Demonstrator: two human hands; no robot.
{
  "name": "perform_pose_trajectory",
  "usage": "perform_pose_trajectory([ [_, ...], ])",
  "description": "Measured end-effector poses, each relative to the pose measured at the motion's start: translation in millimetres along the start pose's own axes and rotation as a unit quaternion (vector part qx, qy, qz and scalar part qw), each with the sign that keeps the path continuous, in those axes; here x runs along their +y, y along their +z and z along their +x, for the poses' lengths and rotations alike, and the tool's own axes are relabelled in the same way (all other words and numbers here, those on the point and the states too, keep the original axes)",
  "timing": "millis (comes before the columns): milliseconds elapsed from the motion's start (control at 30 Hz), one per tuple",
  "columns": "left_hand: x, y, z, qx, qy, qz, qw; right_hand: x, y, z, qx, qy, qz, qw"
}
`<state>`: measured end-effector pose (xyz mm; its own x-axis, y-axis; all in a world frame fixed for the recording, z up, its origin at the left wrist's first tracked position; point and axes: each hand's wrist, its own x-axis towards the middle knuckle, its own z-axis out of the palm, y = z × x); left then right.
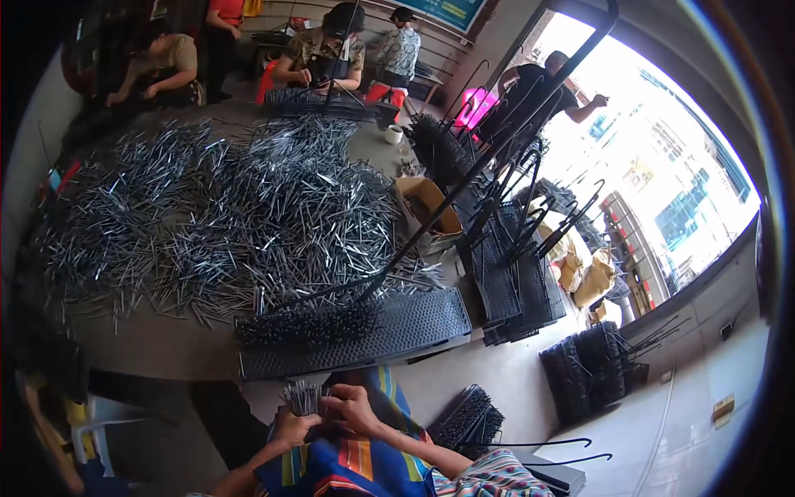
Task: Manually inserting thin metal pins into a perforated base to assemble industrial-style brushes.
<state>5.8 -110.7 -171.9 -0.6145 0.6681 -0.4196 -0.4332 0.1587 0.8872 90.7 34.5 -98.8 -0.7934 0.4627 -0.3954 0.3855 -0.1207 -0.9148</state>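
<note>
At the table's near edge, above my lap, my left hand (295, 427) is closed around an upright bundle of thin metal rods (303, 398). My right hand (354, 411) has its fingers curled in against the bundle's right side. Just beyond both hands lies a long perforated metal rack (414, 325). Its left part is packed with upright rods (319, 327), while holes show bare on the right. A long dark handle (447, 199) rises from the rack toward the upper right. Past it, a wide heap of loose metal rods (273, 207) covers much of the table.
An open cardboard box (431, 207) and a white cup (393, 134) stand at the table's right. Hooked racks (509, 273) are stacked beside them. More dark racks (584, 364) and a rod-filled rack (468, 418) are at the lower right. Several people work or stand across the room.
</note>
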Motion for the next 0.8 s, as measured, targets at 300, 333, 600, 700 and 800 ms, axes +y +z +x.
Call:
perform_pose_trajectory([
  [300,7,-3,-9,0.045,-0.011,-0.014,0.999,6,11,0,-0.005,0.005,0.053,0.999],
  [333,5,-3,-14,0.049,-0.021,-0.014,0.999,4,12,-4,0.002,0.01,0.042,0.999],
  [600,-10,-37,-15,-0.068,0.053,0.049,0.995,1,-16,10,0.09,-0.219,-0.077,0.969],
  [700,16,-25,-32,0.058,-0.106,-0.122,0.985,-15,-22,22,0.083,-0.096,0.039,0.991],
  [800,21,-31,-38,0.068,-0.125,-0.215,0.966,-11,-13,38,0.1,-0.121,0.047,0.986],
])
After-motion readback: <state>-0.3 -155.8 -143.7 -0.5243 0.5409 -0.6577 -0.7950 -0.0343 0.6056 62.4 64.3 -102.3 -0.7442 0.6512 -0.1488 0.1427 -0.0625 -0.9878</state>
